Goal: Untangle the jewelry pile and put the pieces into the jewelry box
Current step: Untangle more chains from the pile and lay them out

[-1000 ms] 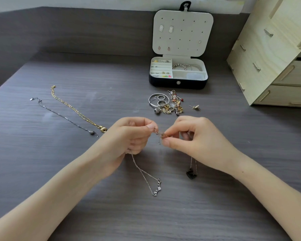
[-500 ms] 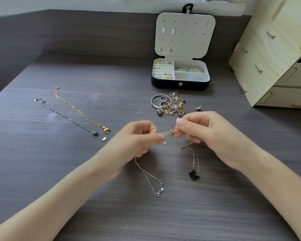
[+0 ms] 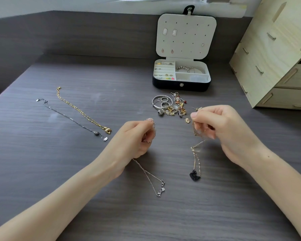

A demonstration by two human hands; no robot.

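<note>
Separating stage: silver chain is pinched by left hand, swan-pendant chain by right hand; both are best kept apart and laid straight.

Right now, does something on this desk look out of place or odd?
Yes. A tangled jewelry pile lies on the desk in front of the open jewelry box, not in it. A small gold charm lies loose beside the pile. Nothing looks broken.

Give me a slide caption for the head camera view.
Left hand holds a silver necklace, right hand a black-pendant necklace; pile and open box behind.
</note>
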